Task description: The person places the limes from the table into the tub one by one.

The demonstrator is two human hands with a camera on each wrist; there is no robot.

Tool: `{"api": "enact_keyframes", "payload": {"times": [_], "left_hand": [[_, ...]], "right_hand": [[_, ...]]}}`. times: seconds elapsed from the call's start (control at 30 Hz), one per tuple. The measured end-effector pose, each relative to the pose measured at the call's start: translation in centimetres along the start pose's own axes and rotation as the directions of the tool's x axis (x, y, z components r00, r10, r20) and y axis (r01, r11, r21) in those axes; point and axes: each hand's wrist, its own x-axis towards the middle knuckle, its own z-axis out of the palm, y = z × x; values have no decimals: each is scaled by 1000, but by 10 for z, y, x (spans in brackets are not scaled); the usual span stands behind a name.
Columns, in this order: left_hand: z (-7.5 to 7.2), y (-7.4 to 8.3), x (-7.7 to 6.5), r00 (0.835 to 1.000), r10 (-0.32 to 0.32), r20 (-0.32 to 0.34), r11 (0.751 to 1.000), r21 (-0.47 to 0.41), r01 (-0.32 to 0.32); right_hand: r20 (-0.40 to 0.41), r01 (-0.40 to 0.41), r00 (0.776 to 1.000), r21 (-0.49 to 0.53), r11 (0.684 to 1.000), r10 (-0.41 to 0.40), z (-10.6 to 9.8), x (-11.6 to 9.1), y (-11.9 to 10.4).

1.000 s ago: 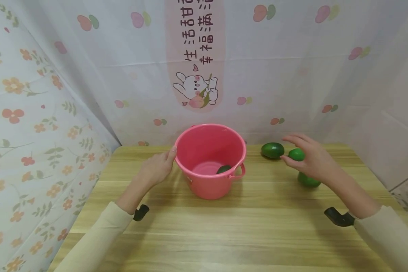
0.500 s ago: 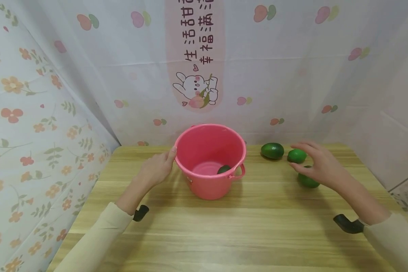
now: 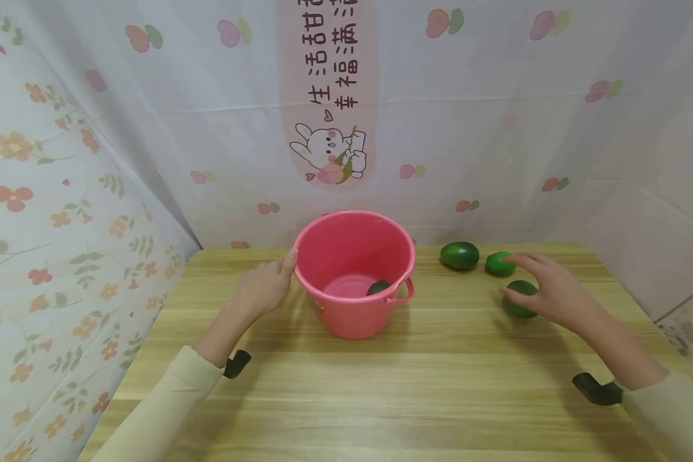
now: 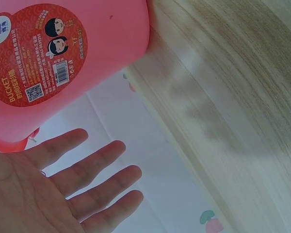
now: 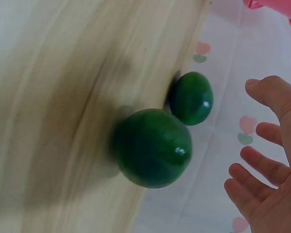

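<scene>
The near fruit point(image 5: 154, 148) sat on the table point(image 3: 346, 398) below the right hand point(image 3: 560, 296), apart from its released, parted thumb and fingers. Just beyond lay the middle fruit point(image 3: 498, 264), by the fingertips, then the far fruit point(image 3: 459, 255). Well to the left, the bucket point(image 3: 355, 319) held a dark fruit point(image 3: 378, 287); the left hand point(image 3: 262, 287) touched its rim, fingers straight and spread.

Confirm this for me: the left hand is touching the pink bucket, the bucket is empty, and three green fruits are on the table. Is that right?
Not quite: the pink bucket isn't empty. The head view shows a dark green fruit inside it. The left hand is touching the bucket, and three green fruits are on the table.
</scene>
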Motion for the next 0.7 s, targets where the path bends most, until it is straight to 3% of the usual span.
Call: {"api": "enact_keyframes", "payload": {"times": [0.7], "left_hand": [[-1, 0, -2, 1000, 4, 4, 1000, 2, -4]], "right_hand": [[100, -101, 990, -24, 995, 103, 16, -22, 29]]}}
